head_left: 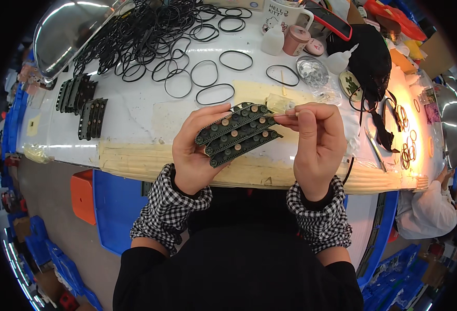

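My left hand [189, 153] holds a fanned bundle of dark green strips with round studs [237, 133] above the table's front edge. Its fingers wrap behind the bundle, and beaded edges run along each strip. Dark and pale copper-coloured dots sit along the strips. At the bundle's right end, my right hand [319, 145] is closed in a pinch. A thin, light-coloured sliver shows between its fingertips and the top strip; its kind is too small to tell. Checked cuffs cover both wrists.
Black rubber rings [215, 94] lie loose behind my hands, below a large tangled heap [140, 36]. More dark strips [92, 118] rest at left. A mug [283, 18], a pink jar [296, 40] and tweezers [376, 150] are on the right. A lit lamp glows at far right.
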